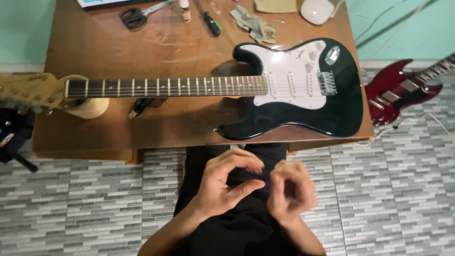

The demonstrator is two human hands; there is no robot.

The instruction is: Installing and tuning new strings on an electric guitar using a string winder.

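Grey brick-pattern tile floor [95, 199] and a brown wooden surface [118, 128] up against a teal wall, that's the setup. Lying flat across the surface is a black electric guitar with a white pickguard [294, 90], body to the right, dark fretboard neck [166, 87] running left, and the pale headstock hanging past the left edge. Neck seems propped on a cream roll of tape [90, 108].

Person's sitting at the near side, both hands over their dark-trousered lap, well short of the guitar. Left hand [222, 185] has its fingers [246, 161] curled partway with the thumb out, holding nothing I can see. Right hand [291, 192] is loosely curled too; can't tell if something tiny is pinched there.

That guitar looks heavy, stiff and glossy-slick, so I'd guess body edge plus neck for a grip.

Far side: black-handled scissors [135, 16], a screwdriver [211, 21], a crumpled cloth [253, 23]. A dark red guitar [403, 92] lies on the floor at right.
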